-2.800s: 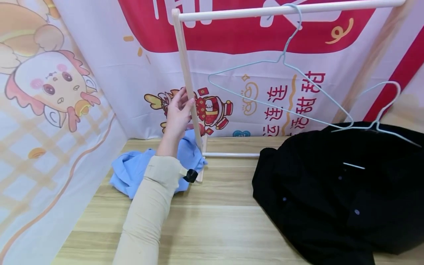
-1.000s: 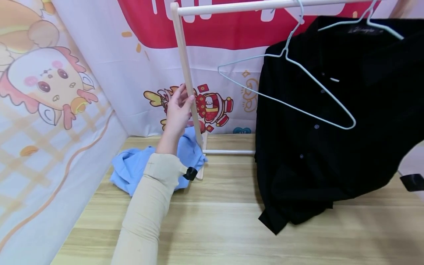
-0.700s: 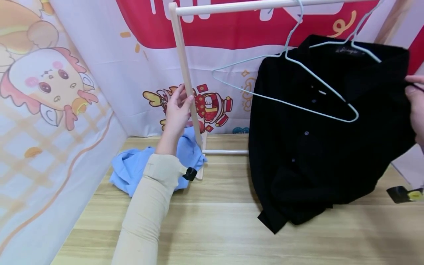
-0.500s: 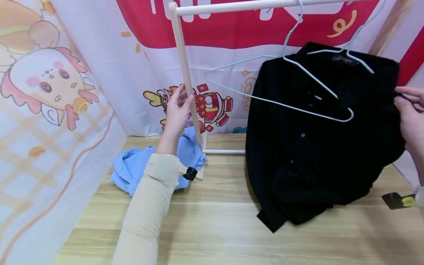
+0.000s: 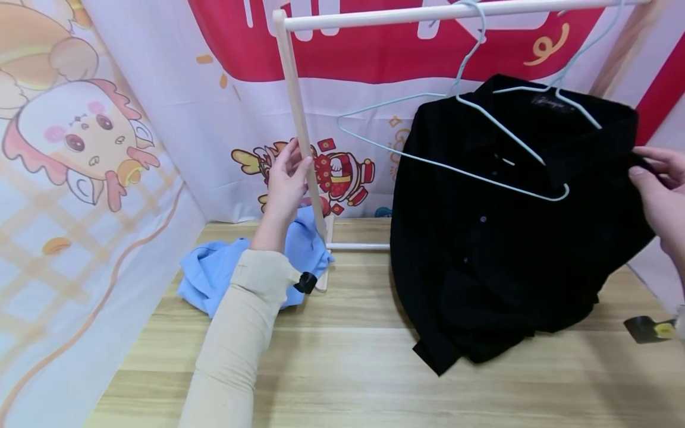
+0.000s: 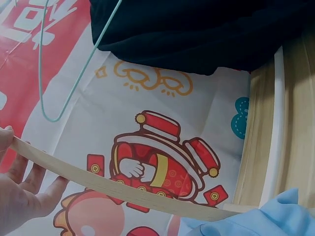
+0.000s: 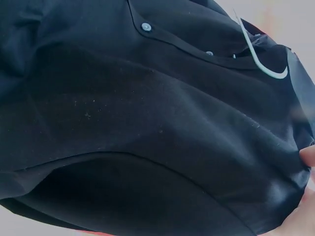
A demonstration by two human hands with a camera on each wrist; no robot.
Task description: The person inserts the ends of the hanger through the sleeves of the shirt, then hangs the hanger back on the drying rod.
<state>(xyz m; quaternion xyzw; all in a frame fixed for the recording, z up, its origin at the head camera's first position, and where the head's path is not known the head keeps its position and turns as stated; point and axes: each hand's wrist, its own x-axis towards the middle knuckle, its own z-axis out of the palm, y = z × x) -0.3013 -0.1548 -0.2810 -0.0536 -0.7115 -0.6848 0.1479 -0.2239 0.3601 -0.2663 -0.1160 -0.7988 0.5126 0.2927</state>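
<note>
Pinching black shirt (image 5: 514,249) by shoulder (image 5: 623,163), right grip (image 5: 665,202) beside collar (image 5: 594,148), left grip (image 5: 285,184) holding wooden post (image 5: 294,95).

A: Left side noted?
B: Left forearm (image 5: 235,339) stretched forward, sleeved; left hand (image 5: 285,183) raised, thumb set opposite curved fingers.
A: And right?
B: Right hand (image 5: 666,193) held up at the head view's edge, thumb and forefinger set close together; remaining fingers apparently bent, though poorly seen.

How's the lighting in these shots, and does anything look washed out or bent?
Head view: bright, soft shadow at right on the table; right wrist: top right corner washed out beyond the black shirt; left wrist: the wooden post looks bowed.
</note>
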